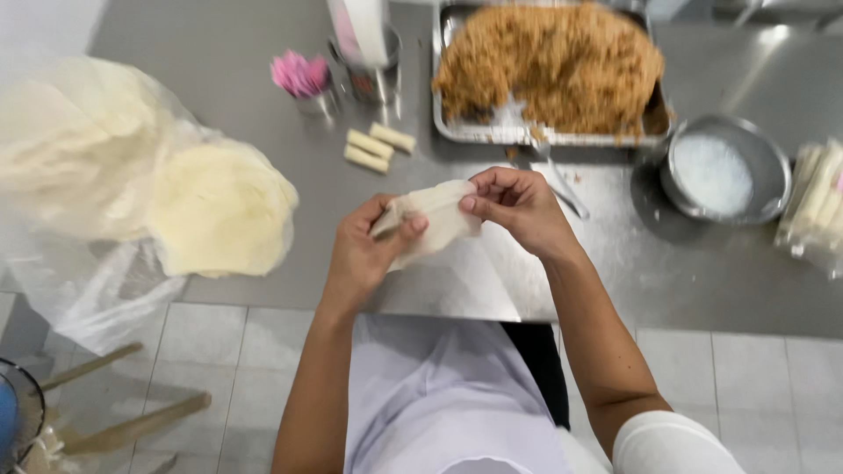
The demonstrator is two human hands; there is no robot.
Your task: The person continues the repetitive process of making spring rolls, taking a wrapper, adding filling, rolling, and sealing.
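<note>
We hold a pale, thin wrapper (435, 224) between both hands, just above the near edge of the steel table (702, 281). Our left hand (369, 250) grips its left end, thumb lying across the top and fingers curled beneath, so that end looks folded or rolled over. Our right hand (518, 211) pinches the wrapper's upper right edge between thumb and fingertips. The two hands sit close together, joined only by the wrapper, each closed on its own end of it. Whether any filling lies inside the fold we cannot tell.

Straight beyond our right hand stands a metal tray (457, 132) heaped with brown shredded filling (553, 66). To the right of that hand sits a round metal bowl (773, 175) holding something white, and farther right, at the frame's edge, lies a clear bag of pale rolls (817, 206). Beyond our left hand lie three finished rolls (376, 145) side by side, with a small cup of pink things (303, 79) and a metal cup (378, 79) behind them. Well to the left of our left hand rests a stack of round wrappers (219, 211) on crumpled clear plastic (79, 290). Below our hands we see a white apron (439, 395) and the tiled floor (755, 386).
</note>
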